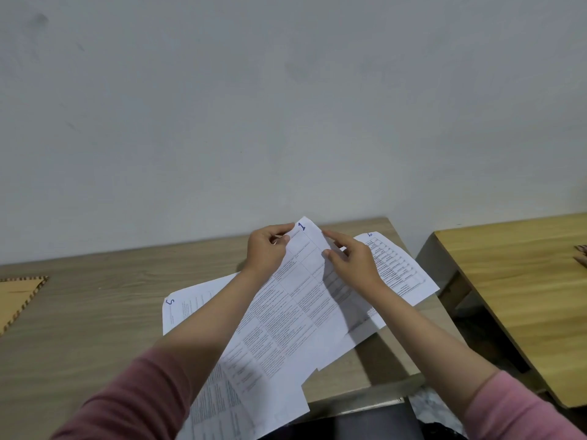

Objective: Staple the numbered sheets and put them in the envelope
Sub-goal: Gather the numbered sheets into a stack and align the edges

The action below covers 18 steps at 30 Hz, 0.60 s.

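**Sheet 1 held at its far corner**

While other printed sheets (403,271) lie spread on the wooden table (95,306), the left hand (266,249) and right hand (352,258) each pinch the top of sheet 1 (295,312), raised above them. The envelope (19,296) rests at the table's left edge.

Matt white printed paper sheets (286,312) lie on the wood-grain table (95,296), a brown paper envelope (19,296) well left of them.

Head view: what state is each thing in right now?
Sheet 1: lifted at its top, pinched by both hands.
Sheet 5: flat on the table, partly covered.
Sheet 6: flat, partly covered.
Envelope: lying flat at the left edge.
Left hand: pinching.
Right hand: pinching.
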Motion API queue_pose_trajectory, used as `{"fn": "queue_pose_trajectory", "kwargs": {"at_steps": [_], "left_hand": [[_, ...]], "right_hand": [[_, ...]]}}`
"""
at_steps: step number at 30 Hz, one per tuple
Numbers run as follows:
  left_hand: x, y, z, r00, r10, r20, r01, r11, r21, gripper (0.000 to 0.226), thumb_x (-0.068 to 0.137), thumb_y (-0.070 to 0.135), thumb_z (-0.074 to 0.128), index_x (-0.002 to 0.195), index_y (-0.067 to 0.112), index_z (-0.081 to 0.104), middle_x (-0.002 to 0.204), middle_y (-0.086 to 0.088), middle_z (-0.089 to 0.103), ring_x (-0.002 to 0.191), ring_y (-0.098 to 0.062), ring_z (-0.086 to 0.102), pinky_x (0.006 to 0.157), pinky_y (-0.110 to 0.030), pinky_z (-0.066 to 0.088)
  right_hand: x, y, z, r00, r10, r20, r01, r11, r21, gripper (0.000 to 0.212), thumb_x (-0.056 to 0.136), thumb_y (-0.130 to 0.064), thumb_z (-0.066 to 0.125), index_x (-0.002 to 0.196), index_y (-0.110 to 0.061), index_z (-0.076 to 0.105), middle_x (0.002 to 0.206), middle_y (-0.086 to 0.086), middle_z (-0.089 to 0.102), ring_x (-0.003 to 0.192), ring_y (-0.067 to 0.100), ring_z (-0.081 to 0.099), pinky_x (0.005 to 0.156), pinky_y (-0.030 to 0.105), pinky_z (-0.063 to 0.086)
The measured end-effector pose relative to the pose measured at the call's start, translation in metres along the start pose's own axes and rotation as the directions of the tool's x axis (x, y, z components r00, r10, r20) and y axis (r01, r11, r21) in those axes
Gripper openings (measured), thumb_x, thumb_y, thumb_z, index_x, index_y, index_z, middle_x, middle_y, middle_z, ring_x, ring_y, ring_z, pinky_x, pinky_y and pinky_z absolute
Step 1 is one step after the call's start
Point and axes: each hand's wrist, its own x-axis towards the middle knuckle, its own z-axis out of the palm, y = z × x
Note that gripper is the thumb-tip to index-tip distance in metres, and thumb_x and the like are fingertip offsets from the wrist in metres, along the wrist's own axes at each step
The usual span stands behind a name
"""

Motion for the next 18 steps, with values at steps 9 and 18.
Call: {"fn": "queue_pose_trajectory", "kwargs": {"at_steps": [9,18], "left_hand": [[-0.015,0.014,-0.009,0.986,0.162,0.025,-0.164,0.98,0.113,0.03,0.088,0.0,0.061,0.114,0.013,0.068,0.085,0.012,0.063,0.073,0.003,0.057,0.073,-0.006,0.043],[-0.032,0.068,-0.075,0.905,0.425,-0.018,-0.408,0.879,0.246,0.031,0.09,0.001,0.056,0.115,0.013,0.068,0.098,0.01,0.067,0.082,0.014,0.057,0.076,-0.003,0.042]], "right_hand": [[-0.004,-0.009,0.001,0.998,0.037,-0.046,-0.034,0.998,0.06,0.038,0.084,-0.013,0.064,0.119,-0.027,0.063,0.078,-0.024,0.055,0.06,-0.009,0.05,0.065,0.011,0.037],[0.021,-0.083,0.004,0.996,-0.091,0.019,0.087,0.988,0.128,0.039,0.082,-0.01,0.067,0.118,-0.023,0.064,0.083,-0.024,0.057,0.072,-0.006,0.054,0.073,0.013,0.042]]}}
